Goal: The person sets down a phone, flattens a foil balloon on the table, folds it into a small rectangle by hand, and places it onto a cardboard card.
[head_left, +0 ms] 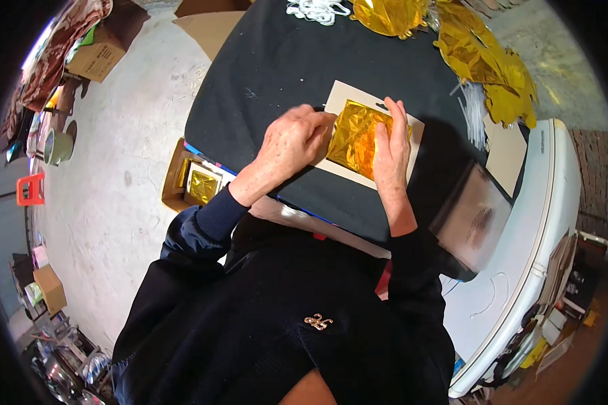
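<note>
A cream backing card (353, 173) with a hanging slot lies tilted on the black-covered table in front of me. On it rests a folded sheet of shiny gold foil (355, 138). My right hand (393, 152) lies flat over the foil's right side, fingers stretched toward the card's far edge. At the card's left edge, my left hand (292, 140) is closed, its fingers curled and pressed together. Its fingertips are partly hidden, and whatever they pinch cannot be made out.
Loose gold foil shapes (476, 50) pile at the table's far right, above thin white strips (473, 111). White cord (317, 10) lies at the far edge. Clear plastic sleeves (476, 219) sit at right. A cardboard box (174, 177) with a foil card stands at left.
</note>
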Action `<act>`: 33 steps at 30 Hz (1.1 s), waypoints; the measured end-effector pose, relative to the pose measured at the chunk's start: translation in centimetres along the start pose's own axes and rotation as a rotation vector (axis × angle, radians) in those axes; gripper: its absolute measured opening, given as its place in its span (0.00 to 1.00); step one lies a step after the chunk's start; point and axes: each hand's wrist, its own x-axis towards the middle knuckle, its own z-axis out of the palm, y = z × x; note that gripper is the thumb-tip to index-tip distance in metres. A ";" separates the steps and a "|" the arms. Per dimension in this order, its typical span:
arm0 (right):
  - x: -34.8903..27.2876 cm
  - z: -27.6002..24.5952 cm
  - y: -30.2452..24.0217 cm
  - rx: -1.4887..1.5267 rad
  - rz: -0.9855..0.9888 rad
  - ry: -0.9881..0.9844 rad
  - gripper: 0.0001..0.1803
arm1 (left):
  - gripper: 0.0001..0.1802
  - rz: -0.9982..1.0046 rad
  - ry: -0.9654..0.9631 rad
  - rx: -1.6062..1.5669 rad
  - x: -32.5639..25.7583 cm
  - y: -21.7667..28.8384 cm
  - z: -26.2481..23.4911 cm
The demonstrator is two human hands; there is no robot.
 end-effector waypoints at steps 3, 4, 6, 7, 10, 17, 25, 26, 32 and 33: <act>-0.1 0.1 0.3 -0.002 0.007 0.003 0.24 | 0.16 -0.124 -0.074 -0.192 0.2 0.0 0.5; -0.1 0.1 0.2 -0.038 -0.006 -0.006 0.24 | 0.19 -0.274 -0.161 -0.344 0.4 0.3 0.1; -0.2 0.1 -0.2 -0.004 0.006 -0.023 0.24 | 0.19 -0.369 -0.211 -0.459 0.4 0.2 0.0; -0.2 0.2 -0.3 0.028 0.025 -0.031 0.25 | 0.20 -0.458 -0.269 -0.574 0.5 0.2 -0.1; -0.1 0.2 0.1 -0.012 -0.027 -0.045 0.24 | 0.21 -0.491 -0.316 -0.611 0.5 1.1 -0.5; -0.1 0.1 0.3 -0.025 -0.095 -0.078 0.21 | 0.22 -0.567 -0.299 -0.701 -0.2 1.9 -1.0; -0.1 0.2 0.3 -0.056 -0.098 -0.088 0.20 | 0.23 -0.613 -0.369 -0.792 -0.3 1.1 -0.5; -0.1 0.2 0.3 -0.052 -0.099 -0.088 0.20 | 0.23 -0.615 -0.366 -0.789 -0.4 1.0 -0.4; -0.2 0.1 0.2 -0.102 -0.126 -0.095 0.19 | 0.23 -0.622 -0.350 -0.818 -0.6 1.2 -0.3; -0.1 0.1 0.2 -0.119 -0.123 -0.098 0.19 | 0.22 -0.622 -0.346 -0.820 -0.5 1.3 -0.3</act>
